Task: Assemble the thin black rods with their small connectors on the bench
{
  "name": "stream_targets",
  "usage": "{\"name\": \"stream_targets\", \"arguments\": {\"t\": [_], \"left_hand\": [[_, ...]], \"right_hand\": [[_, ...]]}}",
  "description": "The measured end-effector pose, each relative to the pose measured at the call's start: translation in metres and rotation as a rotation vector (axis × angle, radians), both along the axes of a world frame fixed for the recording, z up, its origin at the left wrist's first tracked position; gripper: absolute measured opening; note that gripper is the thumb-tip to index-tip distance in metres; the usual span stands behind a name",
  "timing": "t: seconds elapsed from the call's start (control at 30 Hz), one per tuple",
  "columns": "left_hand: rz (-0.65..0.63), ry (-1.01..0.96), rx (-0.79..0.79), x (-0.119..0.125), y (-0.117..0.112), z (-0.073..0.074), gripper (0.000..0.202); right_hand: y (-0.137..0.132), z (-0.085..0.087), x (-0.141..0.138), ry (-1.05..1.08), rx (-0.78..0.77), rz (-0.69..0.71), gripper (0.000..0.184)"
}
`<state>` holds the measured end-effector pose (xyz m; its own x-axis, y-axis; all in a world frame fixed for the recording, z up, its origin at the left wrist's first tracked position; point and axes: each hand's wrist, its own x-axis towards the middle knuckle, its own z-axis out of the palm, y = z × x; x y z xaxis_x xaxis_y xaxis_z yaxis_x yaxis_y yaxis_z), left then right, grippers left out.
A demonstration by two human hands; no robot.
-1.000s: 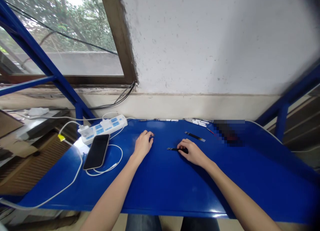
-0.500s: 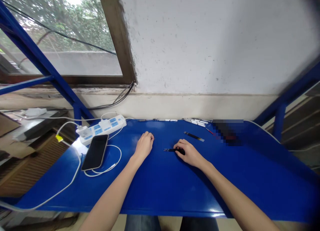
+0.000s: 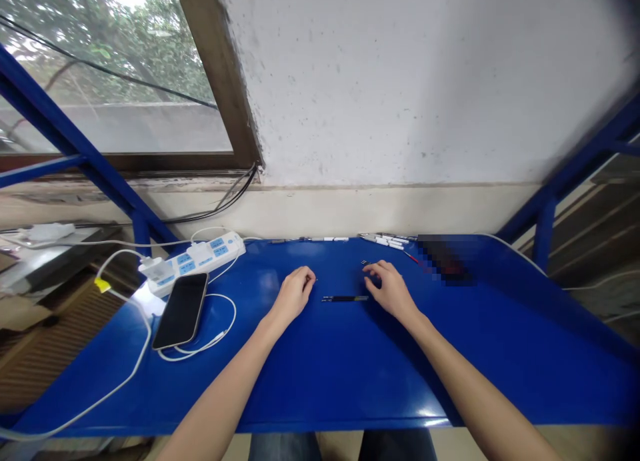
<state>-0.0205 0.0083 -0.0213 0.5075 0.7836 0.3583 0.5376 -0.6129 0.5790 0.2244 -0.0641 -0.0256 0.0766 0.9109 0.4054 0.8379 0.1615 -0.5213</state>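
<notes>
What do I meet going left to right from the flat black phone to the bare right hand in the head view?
Black phone, looped white cable, bare left hand, slim black silver-tipped sticks, bare right hand.

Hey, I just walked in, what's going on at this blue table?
Someone is handling small items with bare hands. The left hand pinches something too small to identify. The right hand has its thumb and fingers apart, beside a second dark set that it mostly hides. A bundle of thin black sticks lies between the hands. A phone and a power strip are off to the left.
</notes>
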Motion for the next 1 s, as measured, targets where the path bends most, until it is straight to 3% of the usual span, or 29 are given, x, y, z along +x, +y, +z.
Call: {"name": "stream_targets", "arguments": {"t": [0.1, 0.2, 0.4, 1.0], "left_hand": [[-0.022, -0.028, -0.015, 0.004, -0.004, 0.003, 0.010], [-0.039, -0.032, -0.026, 0.006, -0.006, 0.004, 0.011], [-0.062, -0.014, -0.038, 0.006, -0.007, 0.004, 0.019], [-0.095, 0.008, -0.067, 0.007, -0.009, 0.004, 0.021]], "right_hand": [[0.002, -0.005, 0.013, -0.107, -0.011, -0.171, 0.021], [0.002, -0.009, 0.018, -0.188, -0.073, -0.239, 0.024], [0.000, -0.010, 0.015, -0.269, -0.140, -0.265, 0.023], [0.001, -0.013, 0.018, -0.295, -0.117, -0.284, 0.012]]}}
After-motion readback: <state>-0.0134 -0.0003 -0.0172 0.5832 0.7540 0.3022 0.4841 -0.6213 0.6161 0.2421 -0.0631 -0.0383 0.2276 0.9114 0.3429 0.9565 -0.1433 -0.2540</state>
